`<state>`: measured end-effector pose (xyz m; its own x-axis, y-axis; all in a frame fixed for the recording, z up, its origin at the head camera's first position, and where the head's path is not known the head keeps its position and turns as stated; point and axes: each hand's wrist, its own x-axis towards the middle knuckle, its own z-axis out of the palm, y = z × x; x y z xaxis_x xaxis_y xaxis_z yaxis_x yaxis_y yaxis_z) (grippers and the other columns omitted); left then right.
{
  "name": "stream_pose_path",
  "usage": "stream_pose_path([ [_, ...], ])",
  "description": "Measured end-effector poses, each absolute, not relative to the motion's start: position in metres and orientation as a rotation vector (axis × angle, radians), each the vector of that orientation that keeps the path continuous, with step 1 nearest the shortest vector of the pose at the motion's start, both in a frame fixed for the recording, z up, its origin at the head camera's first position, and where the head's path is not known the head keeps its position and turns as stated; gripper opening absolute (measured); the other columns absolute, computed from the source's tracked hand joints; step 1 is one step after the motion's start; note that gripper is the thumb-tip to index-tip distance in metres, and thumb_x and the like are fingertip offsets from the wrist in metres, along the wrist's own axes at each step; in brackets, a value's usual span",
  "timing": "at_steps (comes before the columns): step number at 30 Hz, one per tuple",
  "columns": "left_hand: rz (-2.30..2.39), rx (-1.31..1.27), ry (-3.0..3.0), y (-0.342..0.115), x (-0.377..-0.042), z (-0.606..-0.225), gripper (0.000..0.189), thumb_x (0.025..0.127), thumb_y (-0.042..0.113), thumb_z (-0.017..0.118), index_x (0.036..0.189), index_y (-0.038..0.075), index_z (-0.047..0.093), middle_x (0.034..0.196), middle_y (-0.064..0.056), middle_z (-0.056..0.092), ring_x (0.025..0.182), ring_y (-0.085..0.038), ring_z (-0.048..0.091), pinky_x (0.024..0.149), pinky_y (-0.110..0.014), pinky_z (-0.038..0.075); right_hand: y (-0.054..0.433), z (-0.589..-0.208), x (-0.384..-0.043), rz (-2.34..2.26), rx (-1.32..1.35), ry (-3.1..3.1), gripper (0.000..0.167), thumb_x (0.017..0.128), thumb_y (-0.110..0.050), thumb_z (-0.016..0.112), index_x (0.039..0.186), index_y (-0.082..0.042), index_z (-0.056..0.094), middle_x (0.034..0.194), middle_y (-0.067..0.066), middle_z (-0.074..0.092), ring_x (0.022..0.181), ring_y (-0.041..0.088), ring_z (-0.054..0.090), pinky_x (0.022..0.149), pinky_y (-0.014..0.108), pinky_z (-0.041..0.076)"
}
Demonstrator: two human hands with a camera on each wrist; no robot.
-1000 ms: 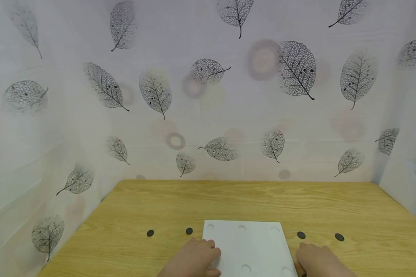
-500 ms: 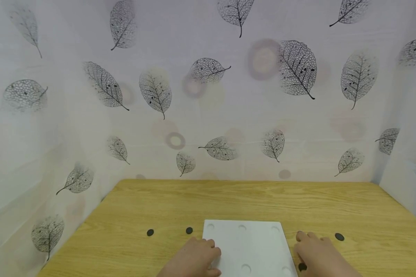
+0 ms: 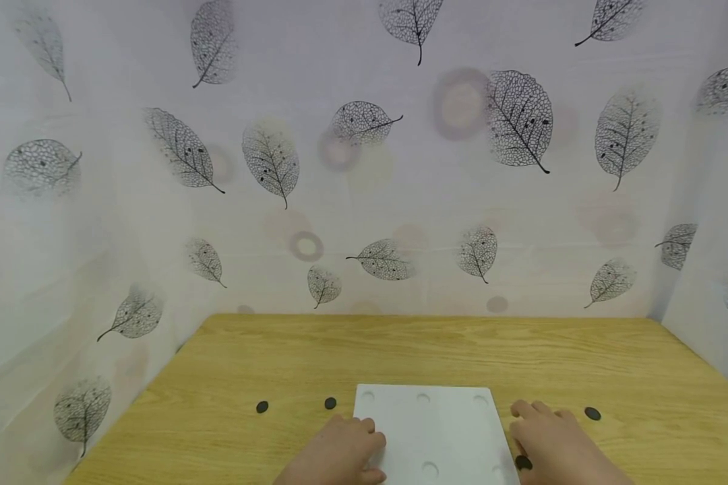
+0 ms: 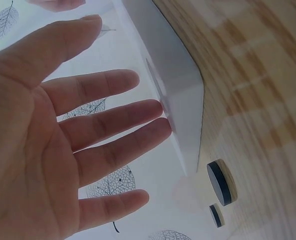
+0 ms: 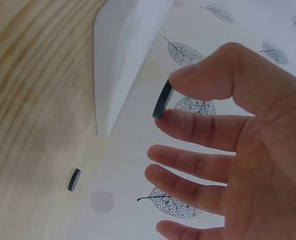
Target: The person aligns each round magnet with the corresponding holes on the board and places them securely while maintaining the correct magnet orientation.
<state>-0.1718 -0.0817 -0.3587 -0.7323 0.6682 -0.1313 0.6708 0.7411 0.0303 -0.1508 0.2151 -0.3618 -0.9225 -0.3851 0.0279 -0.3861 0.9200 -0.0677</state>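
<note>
A white square board (image 3: 437, 424) with shallow round recesses lies on the wooden table. My left hand (image 3: 338, 453) is at its left side in the head view; in the left wrist view the left hand (image 4: 73, 130) has spread fingers, with middle and ring fingertips against the board's face or edge. Right of the board, my right hand (image 3: 558, 441) pinches a small black disc (image 5: 162, 100) between thumb and index finger, held edge-on in the right wrist view. That disc (image 3: 524, 463) appears beside the board's right edge in the head view. The right hand's other fingers are loosely bent.
Two black discs, one outer (image 3: 262, 407) and one inner (image 3: 330, 403), lie left of the board. Another black disc (image 3: 592, 413) lies to the right. A leaf-patterned white curtain (image 3: 425, 202) encloses the wooden table (image 3: 425, 347) at the back and sides.
My right hand has moved slightly forward and left, bringing the pinched disc further into view. The disc seen on the table beyond its fingers is now out of sight. The left hand stays put.
</note>
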Motion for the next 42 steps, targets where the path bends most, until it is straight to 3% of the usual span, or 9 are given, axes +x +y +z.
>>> stream_pose_path([
  [16,-0.067,1.112,2.846,-0.083,-0.172,-0.363,0.021,0.075,0.041,0.065,0.082,0.022,0.06,0.066,0.012,0.039,0.056,-0.005,0.036,0.058,-0.022,0.035,0.205,-0.352,-0.151,0.168,0.587,-3.097,0.029,0.055,-0.013,0.071,0.057,-0.021,0.043,0.084,-0.006,0.041,0.072,0.017,0.036,0.066,0.048,0.035],
  [24,-0.072,1.166,2.864,-0.085,-0.171,-0.362,0.022,0.076,0.042,0.064,0.081,0.021,0.061,0.065,0.012,0.038,0.056,-0.004,0.036,0.056,-0.021,0.034,0.197,-0.348,-0.152,0.145,0.568,-3.026,0.027,0.054,-0.016,0.071,0.055,-0.023,0.045,0.098,-0.001,0.051,0.085,0.02,0.045,0.071,0.047,0.037],
  [31,-0.093,1.221,2.893,-0.089,-0.171,-0.364,0.022,0.076,0.043,0.064,0.079,0.021,0.06,0.064,0.012,0.036,0.055,-0.004,0.034,0.053,-0.02,0.032,0.19,-0.344,-0.156,0.133,0.673,-2.962,0.027,0.053,-0.019,0.072,0.054,-0.023,0.045,0.1,0.003,0.052,0.089,0.024,0.047,0.064,0.047,0.038],
  [42,-0.079,1.242,2.899,-0.087,-0.171,-0.363,0.021,0.076,0.042,0.064,0.078,0.022,0.059,0.063,0.012,0.036,0.055,-0.003,0.035,0.055,-0.02,0.032,0.189,-0.346,-0.154,0.115,0.69,-2.971,0.027,0.052,-0.019,0.073,0.053,-0.022,0.046,0.095,0.002,0.051,0.083,0.022,0.045,0.063,0.047,0.038],
])
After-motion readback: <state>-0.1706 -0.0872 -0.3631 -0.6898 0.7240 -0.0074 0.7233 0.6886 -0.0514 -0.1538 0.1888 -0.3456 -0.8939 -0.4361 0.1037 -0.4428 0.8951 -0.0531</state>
